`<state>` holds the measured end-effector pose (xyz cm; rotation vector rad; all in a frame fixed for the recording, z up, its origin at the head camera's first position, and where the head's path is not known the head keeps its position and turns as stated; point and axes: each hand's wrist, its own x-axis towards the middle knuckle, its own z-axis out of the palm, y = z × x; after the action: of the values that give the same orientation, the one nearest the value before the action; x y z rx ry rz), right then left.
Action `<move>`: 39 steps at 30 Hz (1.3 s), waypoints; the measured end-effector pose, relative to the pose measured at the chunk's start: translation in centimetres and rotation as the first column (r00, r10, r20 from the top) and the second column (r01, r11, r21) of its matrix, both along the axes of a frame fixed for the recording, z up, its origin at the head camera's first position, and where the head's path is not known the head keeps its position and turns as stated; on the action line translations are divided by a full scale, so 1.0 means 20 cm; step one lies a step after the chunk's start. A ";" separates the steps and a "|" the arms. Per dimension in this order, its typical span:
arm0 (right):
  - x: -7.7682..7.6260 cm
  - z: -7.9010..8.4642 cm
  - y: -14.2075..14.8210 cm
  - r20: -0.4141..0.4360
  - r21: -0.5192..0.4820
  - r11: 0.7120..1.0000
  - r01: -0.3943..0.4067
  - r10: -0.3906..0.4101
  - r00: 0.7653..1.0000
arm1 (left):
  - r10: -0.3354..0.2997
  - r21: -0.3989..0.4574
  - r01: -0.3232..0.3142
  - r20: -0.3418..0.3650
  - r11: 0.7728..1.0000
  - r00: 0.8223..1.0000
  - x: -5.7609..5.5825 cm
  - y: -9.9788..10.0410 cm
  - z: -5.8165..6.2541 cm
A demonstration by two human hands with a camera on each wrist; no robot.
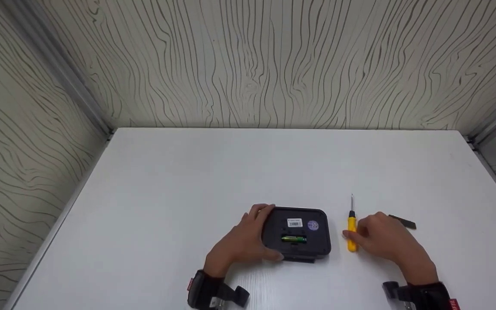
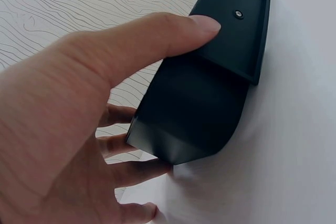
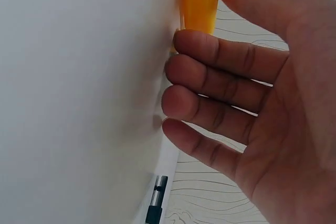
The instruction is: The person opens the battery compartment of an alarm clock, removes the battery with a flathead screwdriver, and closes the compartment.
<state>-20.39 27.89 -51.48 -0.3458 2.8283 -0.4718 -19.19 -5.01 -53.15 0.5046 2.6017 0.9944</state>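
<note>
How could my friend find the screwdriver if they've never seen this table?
On the white table, find the black device with a green battery showing. Just right of it, under the thumb of the right hand, lies the screwdriver, metal tip toward the wall. Its yellow handle stands out from the black device and the small black strip.
</note>
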 end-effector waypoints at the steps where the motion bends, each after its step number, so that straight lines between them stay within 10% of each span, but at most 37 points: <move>1: 0.00 0.00 0.00 0.008 -0.004 1.000 0.003 -0.003 1.000 | 0.000 0.000 0.000 -0.001 1.000 1.000 0.00 0.00 0.00; 24: 0.02 0.10 0.02 -0.159 0.011 0.999 0.041 -0.038 0.987 | -0.004 -0.003 0.004 0.001 1.000 1.000 -0.01 0.00 0.00; 33: 0.05 0.21 0.03 -0.324 0.003 1.000 0.031 -0.028 0.945 | 0.012 -0.014 -0.012 0.006 1.000 1.000 0.00 0.01 0.00; 39: 0.09 0.27 0.02 -0.520 0.013 1.000 0.003 0.004 0.854 | -0.010 0.015 0.010 -0.011 1.000 1.000 0.00 0.00 0.00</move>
<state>-18.50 28.29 -46.05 -0.5446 3.3537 -0.4056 -19.19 -5.04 -53.16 0.5274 2.6003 1.0111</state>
